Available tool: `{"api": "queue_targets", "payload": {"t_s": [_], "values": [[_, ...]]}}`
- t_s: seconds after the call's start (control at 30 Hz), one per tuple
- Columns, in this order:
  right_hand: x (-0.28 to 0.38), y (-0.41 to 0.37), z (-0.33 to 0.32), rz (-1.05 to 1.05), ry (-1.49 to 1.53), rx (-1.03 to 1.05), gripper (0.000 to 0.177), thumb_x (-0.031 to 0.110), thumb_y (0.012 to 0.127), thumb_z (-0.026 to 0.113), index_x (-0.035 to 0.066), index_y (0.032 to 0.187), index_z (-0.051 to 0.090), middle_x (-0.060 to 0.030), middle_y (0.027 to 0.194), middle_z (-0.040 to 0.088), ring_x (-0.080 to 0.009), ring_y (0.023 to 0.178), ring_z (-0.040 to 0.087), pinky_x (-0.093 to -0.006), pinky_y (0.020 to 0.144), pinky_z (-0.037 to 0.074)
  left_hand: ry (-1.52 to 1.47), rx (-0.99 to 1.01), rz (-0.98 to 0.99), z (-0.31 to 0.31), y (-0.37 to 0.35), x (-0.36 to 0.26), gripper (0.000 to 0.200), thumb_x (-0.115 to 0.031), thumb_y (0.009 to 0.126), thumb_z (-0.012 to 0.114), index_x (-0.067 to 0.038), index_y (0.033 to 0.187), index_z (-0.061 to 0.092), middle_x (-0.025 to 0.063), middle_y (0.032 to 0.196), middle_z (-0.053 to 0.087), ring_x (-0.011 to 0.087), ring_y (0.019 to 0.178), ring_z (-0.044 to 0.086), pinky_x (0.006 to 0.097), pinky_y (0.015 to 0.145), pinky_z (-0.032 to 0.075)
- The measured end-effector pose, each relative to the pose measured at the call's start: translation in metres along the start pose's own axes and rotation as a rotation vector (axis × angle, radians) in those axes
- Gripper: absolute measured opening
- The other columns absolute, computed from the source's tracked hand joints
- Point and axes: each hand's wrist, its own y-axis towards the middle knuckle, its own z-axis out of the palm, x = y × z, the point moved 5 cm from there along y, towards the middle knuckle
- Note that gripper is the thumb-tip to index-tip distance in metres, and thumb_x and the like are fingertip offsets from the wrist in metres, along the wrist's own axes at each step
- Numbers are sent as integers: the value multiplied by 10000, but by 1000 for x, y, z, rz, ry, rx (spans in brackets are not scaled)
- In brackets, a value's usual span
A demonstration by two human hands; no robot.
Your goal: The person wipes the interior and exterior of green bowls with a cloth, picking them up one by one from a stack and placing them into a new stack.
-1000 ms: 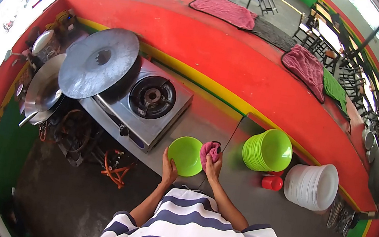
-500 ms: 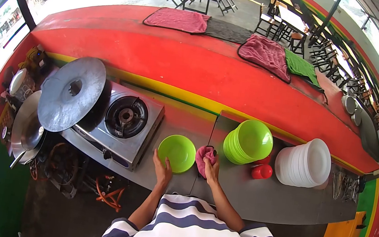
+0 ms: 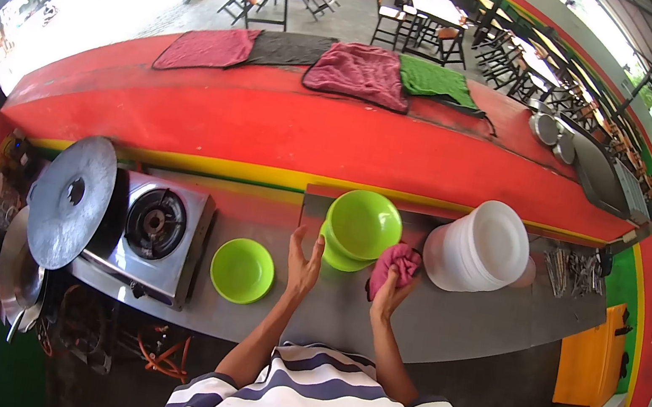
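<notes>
Along the table's point(image 3: 340, 321) far edge, green bowls point(image 3: 366, 220) are stacked, best steadied two-handed; toward the near edge a single bowl point(image 3: 243, 271) is set. Beside the stack the left hand point(image 3: 303, 268) is spread; by the right hand point(image 3: 390, 295) a pink cloth point(image 3: 397, 263), best tucked away, is clenched.

Daylight floods in from the far left, washing the street point(image 3: 114, 8) out to white. Glare glints off the steel stove point(image 3: 164, 255), while the floor point(image 3: 96, 389) beneath the table point(image 3: 459, 331) lies dim. The lens bows the red wall point(image 3: 269, 131); corners are black.
</notes>
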Motion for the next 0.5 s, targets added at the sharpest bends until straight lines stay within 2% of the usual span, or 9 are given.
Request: {"api": "queue_targets", "payload": {"t_s": [0.03,0.07,0.17,0.2,0.3,0.33,0.4,0.5], "values": [[1,10,-3,34,-4,75,685,277,934,682,-37,1458,373,-155,1378,497,-244,1279,465,-355,1109,335,0,20,8,19,6,-6,703,-411,991,628,57,1449,373,258,1475,426,368,1405,397,432,1150,319],[2,21,-7,68,-11,151,690,296,937,688,-36,1457,378,-150,1373,502,-241,1270,471,-355,1106,338,6,49,-39,35,10,-9,856,-465,948,676,52,1504,281,275,1520,356,377,1435,346,440,1170,292],[3,29,-15,203,23,246,815,315,928,694,-63,1519,280,-216,1497,398,-296,1398,375,-380,1161,274,19,47,-59,72,19,-5,931,-485,915,714,55,1512,245,283,1532,323,383,1440,329,442,1179,280],[-15,29,-22,204,42,201,730,288,927,697,-46,1480,357,-190,1436,461,-275,1344,432,-369,1134,313,48,29,-5,80,21,1,967,-411,885,766,63,1520,211,286,1548,288,392,1449,304,442,1190,261],[-19,33,-39,189,95,308,600,252,927,695,-28,1401,455,-145,1338,541,-242,1262,502,-352,1088,367,139,-108,70,87,18,14,839,-202,893,726,47,1522,230,269,1500,379,381,1405,388,440,1161,318],[-16,34,-43,199,128,308,494,216,925,695,-17,1324,519,-106,1262,587,-209,1190,545,-333,1045,406,113,-111,55,88,16,8,782,-145,892,676,41,1518,247,263,1473,414,377,1376,424,434,1144,340],[-13,44,-49,213,137,363,457,191,931,686,8,1323,536,-84,1244,605,-184,1154,561,-319,1020,423,67,-117,21,88,12,0,690,-31,891,577,29,1511,281,249,1418,485,369,1317,496,420,1108,384],[-14,65,-59,227,165,418,434,176,930,691,24,1312,551,-69,1223,620,-168,1125,573,-308,1002,436,-58,-136,26,88,12,2,619,31,886,472,18,1490,336,236,1350,545,362,1235,564,395,1057,427]]}}
